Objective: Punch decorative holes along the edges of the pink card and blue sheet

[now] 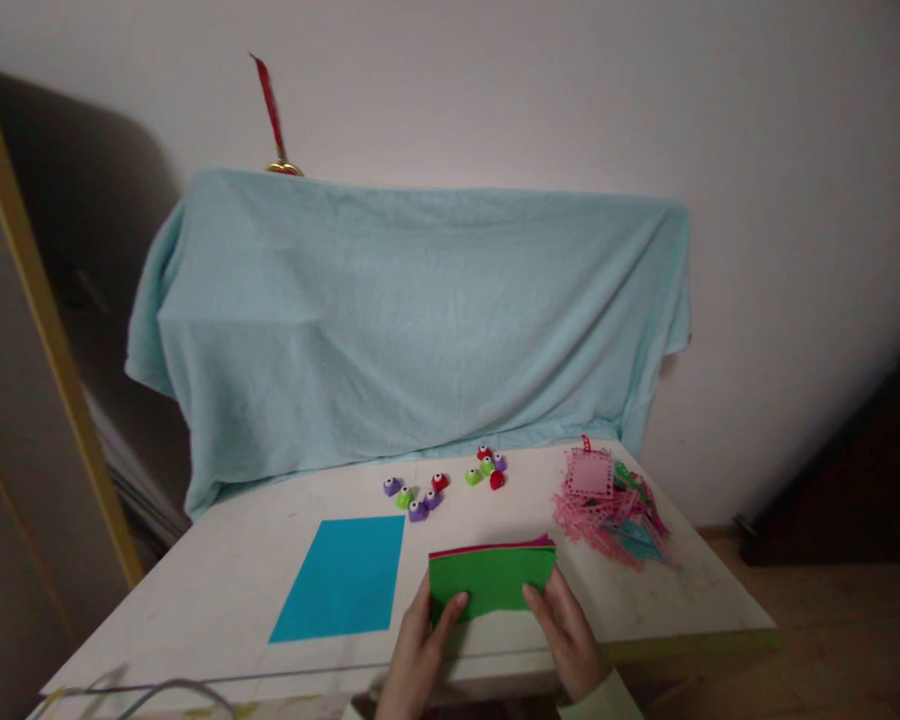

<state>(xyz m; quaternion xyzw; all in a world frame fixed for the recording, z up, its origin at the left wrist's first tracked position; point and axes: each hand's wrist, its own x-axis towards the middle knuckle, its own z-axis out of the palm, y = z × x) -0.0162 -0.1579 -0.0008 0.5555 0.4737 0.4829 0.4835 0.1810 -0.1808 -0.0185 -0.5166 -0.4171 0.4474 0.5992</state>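
A pale-blue plush blanket [420, 310] drapes behind a white-topped table [217, 590], where a flat rectangular bright-blue sheet [343, 578] lies left and a tangled heap of pink, green and blue strips [607, 515] lies right, seemingly spaced so neither covers the other. Between them, a thin rectangular green-faced stack [491, 580], magenta showing along its top, is held up at both sides, likely to keep its layers aligned. The left hand [418, 645] and right hand [570, 635] each pinch a side, thumbs on the green face, fingers behind, while small red, green and purple eyed pieces [405, 497] sit beyond in two clusters.
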